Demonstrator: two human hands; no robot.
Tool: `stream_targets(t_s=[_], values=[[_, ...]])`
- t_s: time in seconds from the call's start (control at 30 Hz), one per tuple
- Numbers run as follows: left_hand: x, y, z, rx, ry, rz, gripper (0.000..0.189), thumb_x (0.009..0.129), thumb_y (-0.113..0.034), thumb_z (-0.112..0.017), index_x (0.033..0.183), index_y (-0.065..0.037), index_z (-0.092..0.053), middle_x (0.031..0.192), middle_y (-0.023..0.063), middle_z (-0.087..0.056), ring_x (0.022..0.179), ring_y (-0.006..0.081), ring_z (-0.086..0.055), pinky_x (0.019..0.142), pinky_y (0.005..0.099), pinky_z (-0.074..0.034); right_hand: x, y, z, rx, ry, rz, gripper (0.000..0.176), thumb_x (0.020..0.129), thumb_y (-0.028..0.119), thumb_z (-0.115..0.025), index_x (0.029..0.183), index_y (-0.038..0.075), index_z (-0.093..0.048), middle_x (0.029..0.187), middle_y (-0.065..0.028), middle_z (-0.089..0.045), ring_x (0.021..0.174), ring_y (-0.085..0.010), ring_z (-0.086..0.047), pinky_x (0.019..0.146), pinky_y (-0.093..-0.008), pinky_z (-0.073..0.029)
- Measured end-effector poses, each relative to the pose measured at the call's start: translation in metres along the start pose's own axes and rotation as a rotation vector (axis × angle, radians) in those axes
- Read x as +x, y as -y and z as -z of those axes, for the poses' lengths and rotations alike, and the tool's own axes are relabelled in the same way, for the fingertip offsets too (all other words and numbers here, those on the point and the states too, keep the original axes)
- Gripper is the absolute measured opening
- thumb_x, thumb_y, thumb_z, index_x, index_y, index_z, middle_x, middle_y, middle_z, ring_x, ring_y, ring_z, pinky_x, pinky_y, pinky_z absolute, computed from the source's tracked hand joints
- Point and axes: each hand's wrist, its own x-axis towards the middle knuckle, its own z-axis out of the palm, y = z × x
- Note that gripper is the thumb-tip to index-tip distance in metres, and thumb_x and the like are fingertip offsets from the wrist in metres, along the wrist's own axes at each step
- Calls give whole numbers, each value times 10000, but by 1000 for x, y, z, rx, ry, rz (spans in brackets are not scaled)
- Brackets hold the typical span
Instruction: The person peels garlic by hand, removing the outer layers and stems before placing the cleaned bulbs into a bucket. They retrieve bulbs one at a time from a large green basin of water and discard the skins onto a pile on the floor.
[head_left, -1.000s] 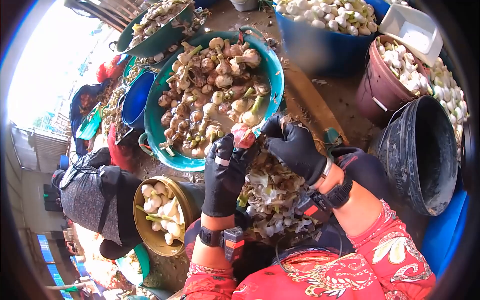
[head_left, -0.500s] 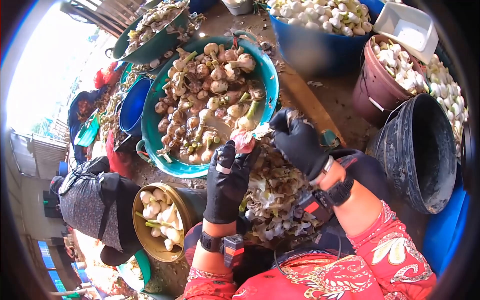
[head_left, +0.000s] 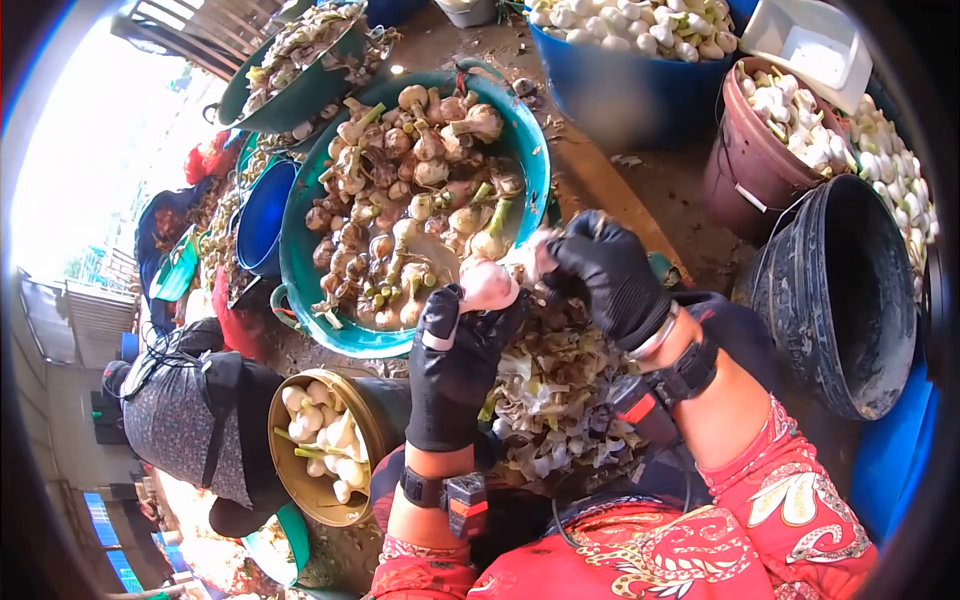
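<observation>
A pale garlic bulb (head_left: 488,286) with a pinkish tint sits in the grip of my left hand (head_left: 455,365), which wears a black glove. Close beside it, my right hand (head_left: 610,280), also gloved in black, is closed on a strip of papery garlic skin (head_left: 540,258) near the bulb's stem end. Both hands are over the near edge of a green tub (head_left: 547,165) of brown, unpeeled garlic bulbs (head_left: 430,172). Loose garlic peelings (head_left: 560,410) are heaped below my hands.
At my left stands a yellowish bucket (head_left: 283,495) of peeled garlic. A maroon bucket (head_left: 725,195) and a blue tub (head_left: 600,90) hold more white bulbs. To the right lies a black bucket (head_left: 800,300) on its side. A person (head_left: 200,420) bends at the left.
The bulb in my left hand shows paler now, its reddish skin partly gone. My right hand has shifted slightly and now has a larger strip of skin at its fingers.
</observation>
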Motion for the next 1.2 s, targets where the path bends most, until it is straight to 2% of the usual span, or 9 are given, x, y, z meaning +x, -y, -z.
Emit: stream_targets(t_s=[0.2, 0.27, 0.3, 0.43, 0.73, 1.0, 1.13, 1.17, 1.2], values=[[0, -8, 14, -12, 22, 23, 352, 890, -225, -595, 1134, 26, -560, 1129, 150, -599, 1061, 263, -584, 946, 431, -477, 14, -15, 13, -497, -92, 51, 66, 804, 69, -597, 841, 41, -550, 725, -52, -604, 606, -121, -589, 582, -240, -487], [1, -6, 23, 502, 109, -245, 287, 882, -155, -598, 1105, 24, -574, 1125, 149, -601, 1044, 246, -586, 935, 404, -476, 6, -19, 8, -879, 358, 304, 89, 797, 75, -609, 879, 46, -591, 720, -38, -606, 626, -108, -580, 582, -236, -472], [0, -6, 26, 1013, 195, -511, 230, 873, -85, -602, 1076, 21, -588, 1121, 147, -602, 1027, 229, -588, 925, 377, -474, 3, -15, 8, -838, 319, 26, 108, 819, 82, -624, 918, 42, -622, 761, -27, -622, 691, -88, -581, 621, -226, -463], [-2, -10, 16, 604, -17, -217, 133, 832, 40, -605, 957, -4, -617, 1140, 114, -577, 1015, 182, -575, 907, 299, -443, 2, -2, -5, -261, 303, -167, 220, 855, 85, -639, 1065, 36, -596, 904, -16, -638, 794, -74, -585, 713, -213, -466], [0, 2, -5, 575, 123, -313, 586, 771, 111, -619, 1305, -33, -428, 1274, 123, -513, 1140, 192, -528, 999, 351, -422, 10, -34, 1, 130, 337, 32, 320, 871, 57, -573, 1183, -6, -542, 1032, -32, -618, 910, -99, -595, 823, -264, -494], [7, -10, 7, 596, 4, -205, 383, 948, -198, -530, 1289, -29, -487, 1153, 49, -581, 990, 118, -556, 860, 270, -465, -6, -7, -5, 58, 166, -322, 190, 848, 76, -529, 1014, 36, -613, 779, -31, -613, 577, -89, -549, 533, -241, -482], [12, -6, -34, 442, -6, -150, 437, 960, -254, -504, 1325, -31, -414, 1118, 71, -587, 969, 157, -591, 860, 286, -485, -3, -13, 8, -53, 53, -254, 165, 882, 128, -524, 1004, 48, -601, 746, -24, -599, 591, -102, -593, 556, -243, -506], [4, -6, -63, 372, 288, -54, 516, 948, -270, -525, 1377, -39, -358, 1155, 92, -565, 1042, 174, -567, 903, 306, -472, -9, -1, 5, -125, 148, -286, 175, 887, 183, -562, 1014, 68, -594, 812, -33, -610, 712, -130, -616, 633, -267, -516], [-2, 4, -64, 733, 316, -201, 615, 933, -270, -546, 1432, -45, -264, 1197, 106, -535, 1102, 194, -538, 936, 331, -458, 2, -39, 8, 311, 142, -43, 189, 871, 175, -583, 999, 46, -636, 776, -30, -617, 606, -107, -578, 543, -262, -478]])
